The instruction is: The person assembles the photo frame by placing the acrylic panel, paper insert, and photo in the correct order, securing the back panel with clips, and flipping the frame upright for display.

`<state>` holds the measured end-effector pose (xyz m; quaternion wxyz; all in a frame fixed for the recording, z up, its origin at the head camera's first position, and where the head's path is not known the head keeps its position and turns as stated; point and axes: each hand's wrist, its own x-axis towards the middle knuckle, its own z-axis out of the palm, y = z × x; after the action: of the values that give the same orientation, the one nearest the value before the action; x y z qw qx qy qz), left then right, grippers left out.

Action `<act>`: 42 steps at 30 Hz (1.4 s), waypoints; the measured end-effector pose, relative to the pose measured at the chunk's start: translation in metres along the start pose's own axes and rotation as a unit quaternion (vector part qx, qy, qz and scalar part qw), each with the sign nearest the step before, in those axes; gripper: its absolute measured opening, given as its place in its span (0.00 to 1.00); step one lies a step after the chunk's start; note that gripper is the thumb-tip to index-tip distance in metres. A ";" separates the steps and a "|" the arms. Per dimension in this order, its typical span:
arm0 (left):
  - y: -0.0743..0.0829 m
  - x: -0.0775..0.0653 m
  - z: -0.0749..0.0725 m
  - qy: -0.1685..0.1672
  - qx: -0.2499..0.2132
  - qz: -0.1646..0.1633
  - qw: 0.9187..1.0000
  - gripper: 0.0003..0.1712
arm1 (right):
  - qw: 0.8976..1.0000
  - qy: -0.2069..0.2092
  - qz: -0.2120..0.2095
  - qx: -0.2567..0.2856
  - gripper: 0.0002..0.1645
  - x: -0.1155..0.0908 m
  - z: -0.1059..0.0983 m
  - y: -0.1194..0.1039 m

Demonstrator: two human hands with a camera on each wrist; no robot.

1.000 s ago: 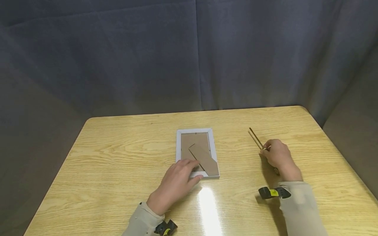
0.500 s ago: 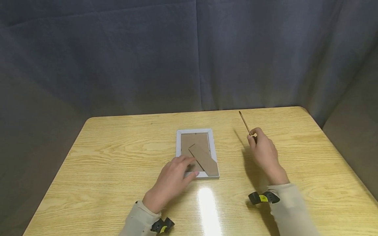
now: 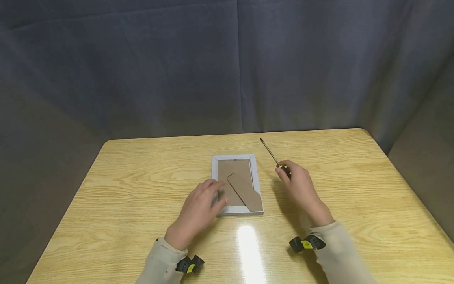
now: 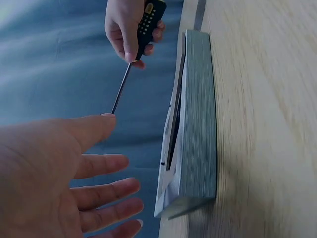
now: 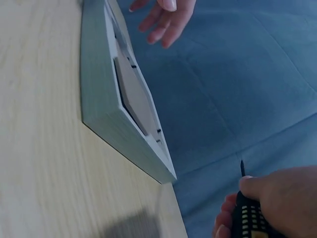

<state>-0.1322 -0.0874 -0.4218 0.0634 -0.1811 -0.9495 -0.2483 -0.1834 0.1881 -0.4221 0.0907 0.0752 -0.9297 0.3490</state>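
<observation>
A white picture frame (image 3: pixel 215 169) lies face down on the table, its brown backing board (image 3: pixel 227 167) and angled stand flap (image 3: pixel 244 189) showing. My left hand (image 3: pixel 198 205) hovers over the frame's near left corner, fingers spread and holding nothing. In the left wrist view its fingers (image 4: pixel 109 191) are apart from the frame's side. My right hand (image 3: pixel 301 187) grips a screwdriver by its black and yellow handle (image 4: pixel 148 25), to the right of the frame. The screwdriver's long thin shaft (image 3: pixel 270 152) points away and to the left. Small dark tabs (image 5: pixel 132 66) show along the frame's inner edge.
The wood-grain table (image 3: pixel 142 177) reaches back to a dark grey-blue curtain (image 3: pixel 177 79), which also hangs at both sides. Each wrist wears a black strap with a small camera (image 3: pixel 189 264). A bright light reflection lies on the table before the frame.
My right hand has carried the screwdriver up and left from the table's right side towards the frame. My left hand has drawn back slightly to the left. The frame has stayed put.
</observation>
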 end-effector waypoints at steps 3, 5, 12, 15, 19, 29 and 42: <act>-0.004 0.001 0.000 0.001 0.001 -0.013 1.000 0.28 | 1.000 -0.017 -0.003 0.001 0.20 -0.001 0.005 -0.002; -0.006 0.001 0.000 0.001 0.002 -0.021 1.000 0.29 | 1.000 -0.030 -0.007 0.001 0.24 -0.001 0.008 -0.004; -0.015 0.002 0.001 0.007 0.012 -0.034 0.999 0.32 | 0.997 -0.052 -0.051 0.003 0.32 -0.004 0.018 -0.011; -0.019 0.001 0.002 0.005 0.014 -0.036 0.999 0.34 | 0.996 -0.050 -0.074 0.000 0.31 -0.005 0.021 -0.014; -0.022 0.001 0.003 -0.003 0.017 -0.042 0.999 0.34 | 0.995 -0.048 -0.080 -0.022 0.30 -0.006 0.024 -0.017; -0.025 0.000 0.006 -0.031 0.034 -0.047 0.998 0.31 | 0.994 -0.070 -0.073 -0.047 0.25 -0.005 0.034 -0.021; -0.026 -0.002 0.006 -0.055 0.049 -0.049 0.996 0.34 | 0.994 -0.062 -0.071 -0.047 0.24 -0.006 0.036 -0.024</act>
<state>-0.1399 -0.1060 -0.4388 0.0074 -0.1446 -0.9703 -0.1936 -0.1764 0.1466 -0.4349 0.0608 0.1582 -0.9411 0.2925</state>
